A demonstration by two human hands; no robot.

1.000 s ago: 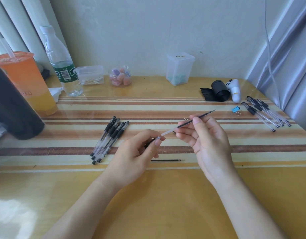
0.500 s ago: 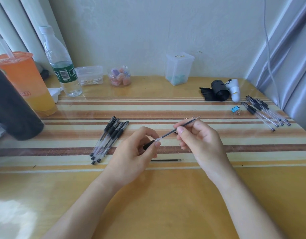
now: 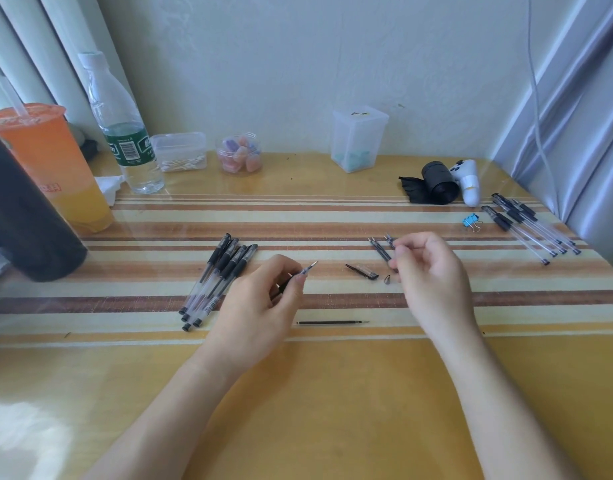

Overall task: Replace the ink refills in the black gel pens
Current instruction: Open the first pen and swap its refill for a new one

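Clear-barrelled pen (image 3: 300,277) sits pinched in the left hand (image 3: 260,306), its refill point aimed up and right. Just right of that pen, the small cone tip (image 3: 387,279) lies beside the right hand (image 3: 433,271), whose fingertips (image 3: 400,252) curl together, apparently empty.

orange iced drink with straw (image 3: 52,164) far left | dark cylinder (image 3: 24,216) in front of it, left edge | water bottle (image 3: 120,133) upper left | clear box of cotton swabs (image 3: 179,152) beside bottle | jar of pastel erasers (image 3: 239,154) | clear lidded tub (image 3: 358,138) upper centre | blue binder clip (image 3: 470,221) right | striped desk (image 3: 298,410)
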